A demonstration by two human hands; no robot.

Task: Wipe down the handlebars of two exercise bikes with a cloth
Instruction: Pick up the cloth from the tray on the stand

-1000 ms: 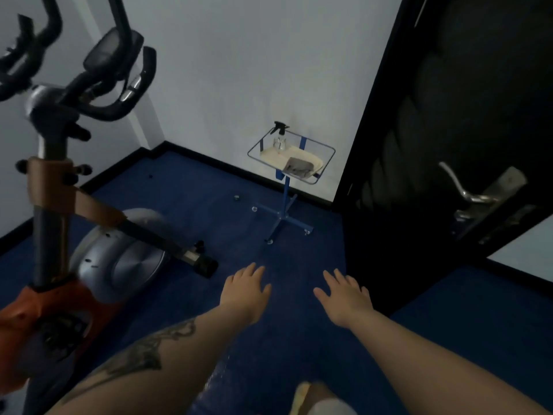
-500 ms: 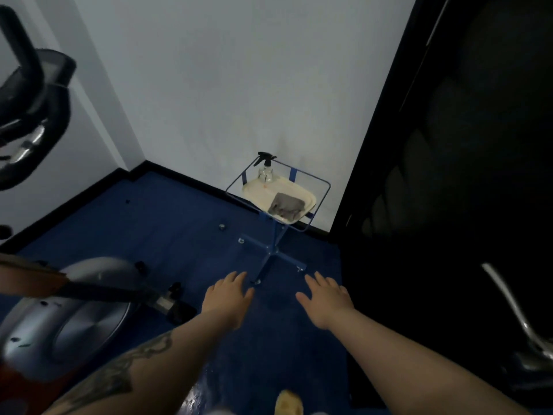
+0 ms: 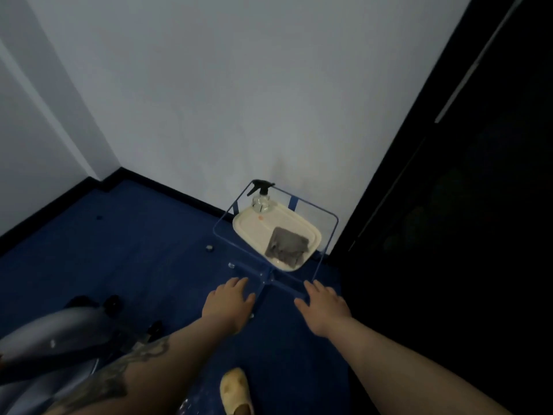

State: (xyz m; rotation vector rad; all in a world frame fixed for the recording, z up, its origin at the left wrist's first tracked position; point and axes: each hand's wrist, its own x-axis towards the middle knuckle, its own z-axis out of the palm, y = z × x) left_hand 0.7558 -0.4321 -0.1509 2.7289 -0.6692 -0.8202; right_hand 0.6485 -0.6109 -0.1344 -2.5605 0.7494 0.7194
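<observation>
Fetching step: left hand (image 3: 229, 304) and right hand (image 3: 323, 305) outstretched, fingers spread, holding nothing. Grey cloth (image 3: 287, 244) on cream tray (image 3: 248, 227), beside spray bottle (image 3: 261, 197). Next: reach, pinch cloth.

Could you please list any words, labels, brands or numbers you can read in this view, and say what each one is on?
None can be read.
Spray bottle: no legible label.
Cream tray: a small orange mark, too small and blurred to read.
Grey cloth: no tag or print visible.
Exercise bike: no lettering visible on the part in view.
</observation>
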